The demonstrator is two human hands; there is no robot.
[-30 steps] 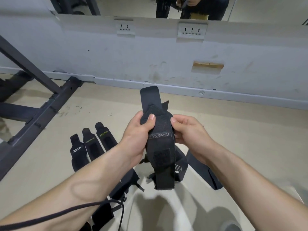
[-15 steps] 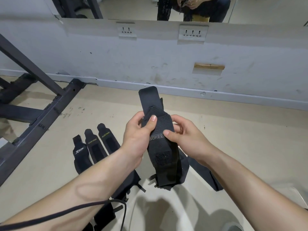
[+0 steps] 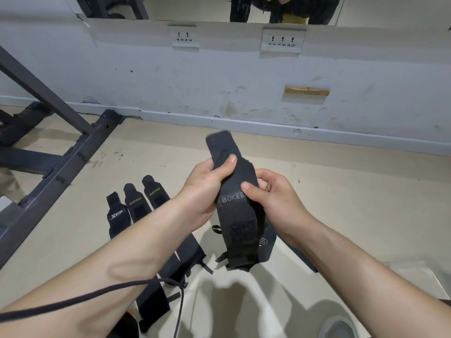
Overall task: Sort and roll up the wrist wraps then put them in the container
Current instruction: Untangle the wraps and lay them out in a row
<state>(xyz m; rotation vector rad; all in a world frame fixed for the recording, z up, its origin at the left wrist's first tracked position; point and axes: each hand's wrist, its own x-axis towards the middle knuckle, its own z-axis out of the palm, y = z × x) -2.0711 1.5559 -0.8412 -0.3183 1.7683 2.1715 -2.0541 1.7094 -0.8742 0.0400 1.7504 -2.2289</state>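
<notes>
L hand [image 3: 207, 189] grips wrap [image 3: 240, 215] near its top, thumb across the front; R hand [image 3: 273, 198] pinches its right edge at the BOKEE label. Wrap is upright in mid-air betw. both hands, above floor [image 3: 341, 203], tail hanging, velcro patch facing cam. Not rolled yet. Sorted, by the look: row [image 3: 134, 206] of 3 wraps laid flat side by side on floor, left of L arm. Loose pile [image 3: 188, 254] lies under the arms. No rolled wraps visible; container can't be made out. Est. early stage: sorting part done, rolling + stowing all left

The wrist wrap [image 3: 234, 214] has a blurred upper tip.
</notes>
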